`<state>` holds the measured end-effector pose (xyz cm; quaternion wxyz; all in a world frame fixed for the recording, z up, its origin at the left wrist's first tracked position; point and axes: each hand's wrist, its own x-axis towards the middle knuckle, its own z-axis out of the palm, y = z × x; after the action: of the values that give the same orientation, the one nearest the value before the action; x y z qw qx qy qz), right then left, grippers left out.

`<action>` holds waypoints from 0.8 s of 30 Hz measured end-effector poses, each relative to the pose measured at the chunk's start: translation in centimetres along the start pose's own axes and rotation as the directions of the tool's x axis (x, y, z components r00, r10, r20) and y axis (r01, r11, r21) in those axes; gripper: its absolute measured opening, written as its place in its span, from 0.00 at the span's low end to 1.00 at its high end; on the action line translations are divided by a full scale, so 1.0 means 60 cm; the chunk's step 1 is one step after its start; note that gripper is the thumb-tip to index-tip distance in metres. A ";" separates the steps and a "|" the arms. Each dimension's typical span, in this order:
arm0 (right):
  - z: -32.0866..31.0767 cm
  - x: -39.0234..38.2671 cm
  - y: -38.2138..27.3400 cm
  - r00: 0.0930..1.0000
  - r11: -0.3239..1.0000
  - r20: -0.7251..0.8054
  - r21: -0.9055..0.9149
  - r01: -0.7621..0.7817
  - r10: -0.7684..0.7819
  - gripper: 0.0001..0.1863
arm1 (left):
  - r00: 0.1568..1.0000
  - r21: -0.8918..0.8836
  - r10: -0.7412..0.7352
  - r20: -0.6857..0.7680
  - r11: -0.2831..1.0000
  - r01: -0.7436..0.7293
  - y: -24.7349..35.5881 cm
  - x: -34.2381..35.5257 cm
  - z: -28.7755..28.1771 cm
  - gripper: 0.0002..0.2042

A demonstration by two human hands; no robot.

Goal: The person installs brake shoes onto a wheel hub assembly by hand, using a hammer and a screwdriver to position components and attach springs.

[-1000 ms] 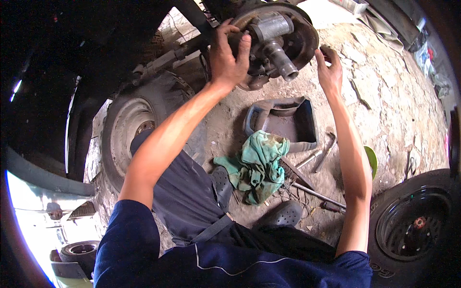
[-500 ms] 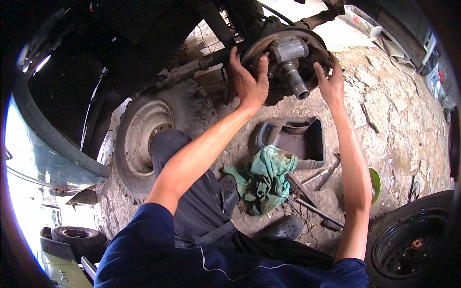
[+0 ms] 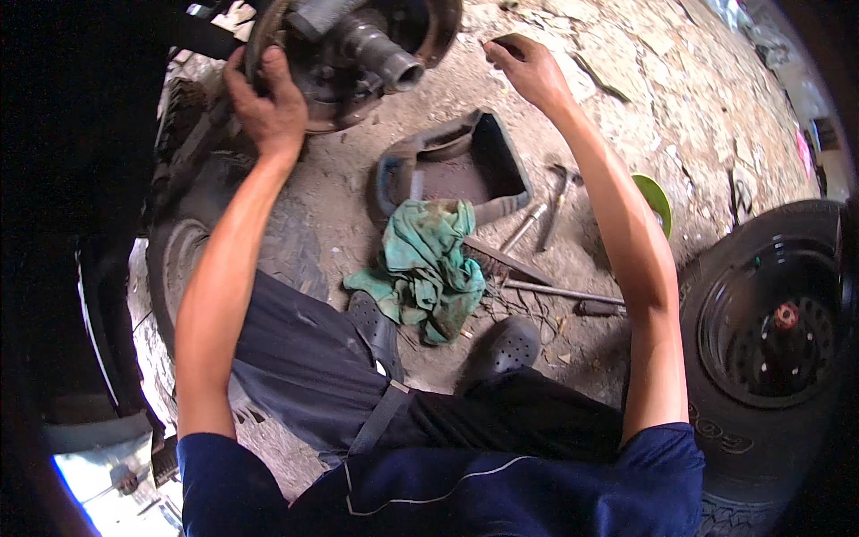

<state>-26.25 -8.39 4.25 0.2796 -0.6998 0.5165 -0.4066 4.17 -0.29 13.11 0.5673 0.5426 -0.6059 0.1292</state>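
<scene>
Head view: brake assembly (image 3: 331, 76) uncovered, spindle (image 3: 383, 55) exposed — what remains is unclear. Left hand (image 3: 275, 116) straddles its left edge, clamping uncertain; right hand (image 3: 533, 75) hangs curled beyond its right edge — can't tell if holding.

- The floor (image 3: 693, 107) is formed of rough, cracked, pale stone at far right.
- Small debris (image 3: 564, 358) is scattered over its darker near middle.
- The left is sunk in deep shadow (image 3: 63, 179), broken by glare (image 3: 103, 474) at near left.
</scene>
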 end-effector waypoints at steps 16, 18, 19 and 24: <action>0.081 -0.290 0.111 0.458 0.819 0.790 -0.538 0.200 0.407 0.15 | 0.996 -0.059 0.056 -0.075 0.996 -0.060 -0.025 0.002 0.002 0.32; 0.095 -0.328 0.095 0.439 0.805 0.790 -0.554 0.213 0.428 0.14 | 0.998 -0.028 0.029 -0.055 0.999 -0.030 -0.012 -0.006 0.008 0.33; 0.101 -0.343 0.090 0.450 0.817 0.795 -0.537 0.209 0.407 0.14 | 0.998 -0.004 0.029 -0.057 1.000 -0.029 -0.011 -0.008 0.007 0.33; 0.131 -0.372 0.059 0.484 0.806 0.793 -0.532 0.259 0.369 0.14 | 0.999 -0.020 -0.030 -0.040 0.999 0.030 -0.002 -0.012 0.005 0.35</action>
<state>-24.28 11.53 -8.89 0.2838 -0.8375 0.4233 0.1972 3.91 -0.18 12.36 0.5866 0.5433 -0.5873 0.1257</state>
